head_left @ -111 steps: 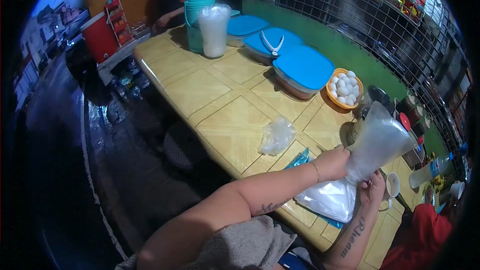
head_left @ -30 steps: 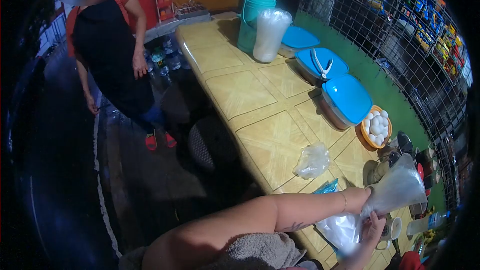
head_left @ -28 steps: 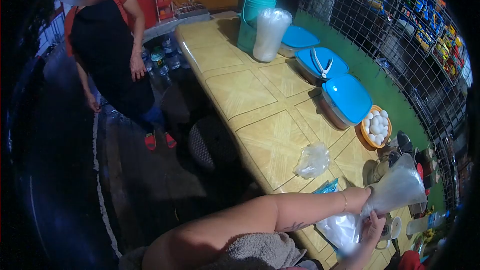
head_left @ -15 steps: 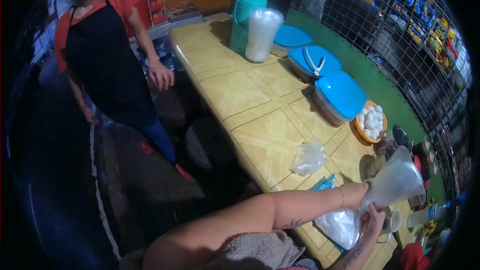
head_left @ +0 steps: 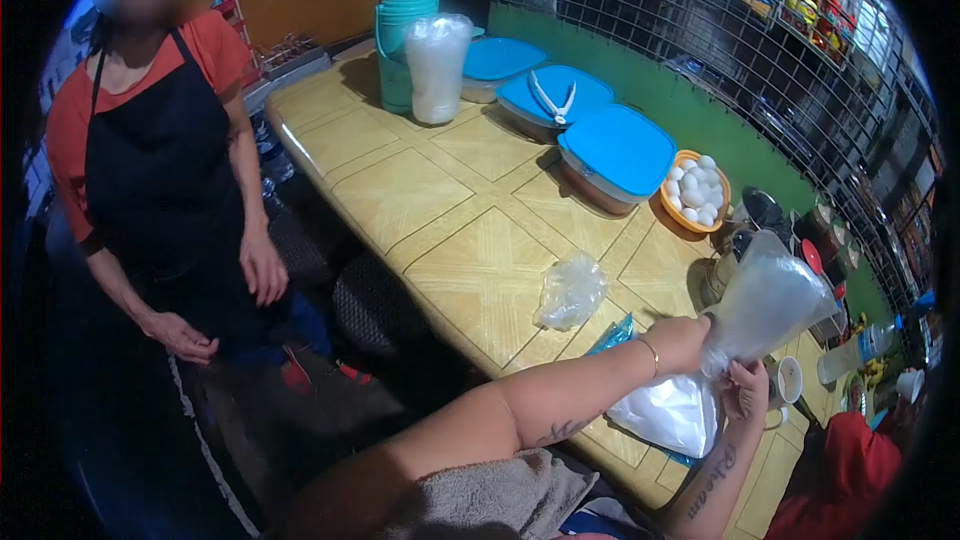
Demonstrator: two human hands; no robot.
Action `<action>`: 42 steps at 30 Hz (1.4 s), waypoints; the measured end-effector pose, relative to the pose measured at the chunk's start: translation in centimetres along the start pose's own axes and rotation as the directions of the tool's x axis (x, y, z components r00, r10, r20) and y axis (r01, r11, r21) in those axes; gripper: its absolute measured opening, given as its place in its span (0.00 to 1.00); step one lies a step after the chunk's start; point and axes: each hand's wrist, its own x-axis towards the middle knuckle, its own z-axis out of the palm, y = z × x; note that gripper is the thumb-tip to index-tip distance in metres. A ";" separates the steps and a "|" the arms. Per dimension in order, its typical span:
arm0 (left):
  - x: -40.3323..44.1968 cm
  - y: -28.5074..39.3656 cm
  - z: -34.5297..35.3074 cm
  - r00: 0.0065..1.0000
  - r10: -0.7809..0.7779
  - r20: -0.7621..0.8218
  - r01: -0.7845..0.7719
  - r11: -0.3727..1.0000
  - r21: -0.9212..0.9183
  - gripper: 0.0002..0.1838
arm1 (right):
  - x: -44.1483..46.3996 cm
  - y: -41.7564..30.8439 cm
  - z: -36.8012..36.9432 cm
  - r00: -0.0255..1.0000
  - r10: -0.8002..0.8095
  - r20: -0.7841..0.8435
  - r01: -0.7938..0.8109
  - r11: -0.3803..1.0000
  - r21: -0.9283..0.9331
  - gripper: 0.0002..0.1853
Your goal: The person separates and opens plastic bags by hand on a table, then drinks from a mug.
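A puffed-out clear plastic bag is held over the near right of the table, its wide end tilted away from me. My left hand, bracelet at the wrist, closes on the bag's left side; the bag partly hides its fingertips. At the gathered lower end, my right hand pinches the plastic between bent fingers. Below both hands lies a pack of white plastic with blue wrapping. A crumpled clear bag rests farther up the table. Beside my right hand stands a white cup.
Blue-lidded containers, tongs, an orange bowl of eggs and a teal jug line the tiled table's far side. A person in a black apron stands left. A wire grille rises behind.
My view has turned to the right, so the table things sit farther left. Both hands keep hold of the bag. The person in the apron appears closer, hands lower.
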 end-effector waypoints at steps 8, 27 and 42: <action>-0.4 0.7 -1.9 0.980 -0.018 -0.198 -0.010 0.989 -0.144 0.36 | -0.2 -0.1 -0.5 1.000 -0.019 -0.005 0.018 0.983 -0.184 0.32; 3.7 -2.8 3.5 0.972 0.034 -0.232 -0.125 0.913 -0.388 0.28 | -0.5 -0.3 1.1 0.967 -0.173 0.188 0.241 0.859 -0.451 0.37; 1.4 -1.2 -1.9 0.980 -0.126 -0.155 0.117 0.991 -0.069 0.11 | -3.5 -3.9 1.1 0.990 -0.129 -0.064 -0.018 0.331 -0.943 0.26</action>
